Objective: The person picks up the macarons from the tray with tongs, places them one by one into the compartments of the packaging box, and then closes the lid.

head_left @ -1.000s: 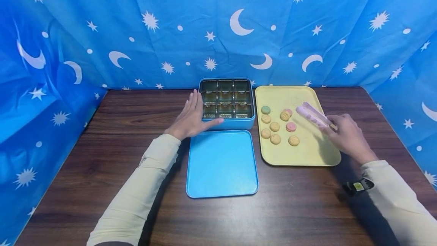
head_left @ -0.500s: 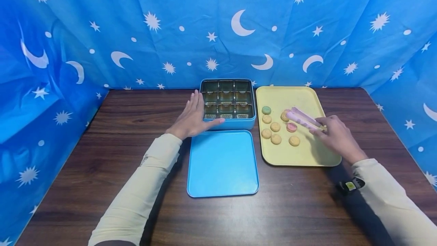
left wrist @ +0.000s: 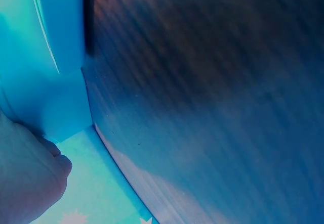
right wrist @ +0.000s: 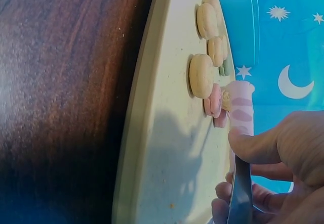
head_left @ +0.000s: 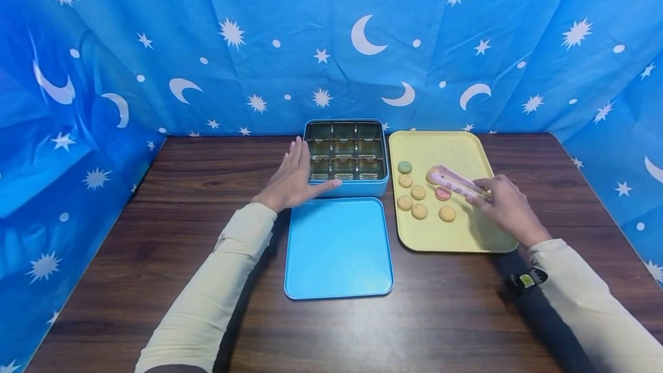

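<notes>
My left hand (head_left: pixel 291 182) lies against the left side and front corner of a blue square tin (head_left: pixel 357 189), fingers straight and thumb along its front. Inside the tin is a gold plastic insert (head_left: pixel 343 147) with several bare compartments. In my right hand (head_left: pixel 505 206) I grip tongs (head_left: pixel 463 185) with pale pink ends and a metal handle. The tong tips are right at a yellow macaron (head_left: pixel 430 174), partly hidden behind them. Just below the tongs sits a pink macaron (head_left: pixel 442 193). Several more macarons, such as a green one (head_left: pixel 404 167), lie on the yellow tray (head_left: pixel 466 235).
The blue tin lid (head_left: pixel 339 249) lies flat on the dark wooden table (head_left: pixel 445 321), in front of the tin. A blue curtain (head_left: pixel 311 33) with moons and stars hangs along the table's back and sides. The tray stands right beside the tin.
My right hand has moved the tongs leftward over the tray, from its right part to the yellow macaron. My left hand has stayed against the tin.
</notes>
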Demonstrator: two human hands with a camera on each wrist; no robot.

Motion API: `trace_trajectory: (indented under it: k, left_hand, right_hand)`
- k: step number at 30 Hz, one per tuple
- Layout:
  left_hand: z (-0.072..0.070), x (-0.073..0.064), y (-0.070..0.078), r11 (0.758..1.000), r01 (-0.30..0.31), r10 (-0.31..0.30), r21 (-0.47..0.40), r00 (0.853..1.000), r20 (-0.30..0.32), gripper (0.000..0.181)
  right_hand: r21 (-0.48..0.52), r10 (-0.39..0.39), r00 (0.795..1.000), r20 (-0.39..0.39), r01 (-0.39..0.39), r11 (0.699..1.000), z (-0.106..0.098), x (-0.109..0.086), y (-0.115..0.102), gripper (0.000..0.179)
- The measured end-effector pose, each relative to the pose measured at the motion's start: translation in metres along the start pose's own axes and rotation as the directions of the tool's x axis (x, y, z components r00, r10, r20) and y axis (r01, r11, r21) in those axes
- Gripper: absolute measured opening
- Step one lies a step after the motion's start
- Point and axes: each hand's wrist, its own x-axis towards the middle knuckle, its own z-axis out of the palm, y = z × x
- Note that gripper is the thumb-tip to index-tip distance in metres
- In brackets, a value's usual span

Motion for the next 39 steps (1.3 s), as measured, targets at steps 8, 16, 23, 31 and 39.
trace_trajectory:
  k: [8, 16, 23, 31, 39]
  left_hand:
    - [-0.001, -0.002, 0.001, 1.0, -0.002, 0.002, -0.005, 1.0, -0.009, 0.128]
    - [0.001, -0.002, 0.001, 1.0, -0.002, 0.002, 0.003, 1.0, -0.012, 0.128]
    - [0.001, -0.001, 0.0, 1.0, 0.002, -0.002, 0.005, 1.0, -0.015, 0.129]
    - [-0.001, 0.0, 0.0, 1.0, 0.001, -0.001, -0.002, 1.0, -0.005, 0.129]
    - [-0.001, -0.001, 0.0, 1.0, 0.005, -0.005, -0.005, 1.0, -0.005, 0.13]
  right_hand:
    - [-0.013, -0.006, 1.0, -0.025, 0.005, 1.0, 0.002, 0.001, -0.001, 0.04]
    - [-0.02, 0.013, 0.999, -0.042, -0.014, 1.0, 0.004, 0.0, -0.002, 0.036]
    - [0.004, 0.021, 0.998, -0.061, -0.02, 1.0, 0.0, 0.0, -0.005, 0.035]
    - [0.018, -0.01, 0.996, -0.087, 0.011, 1.0, -0.009, 0.009, -0.018, 0.033]
    - [0.044, -0.03, 0.998, -0.063, 0.033, 0.998, -0.009, 0.019, -0.042, 0.032]
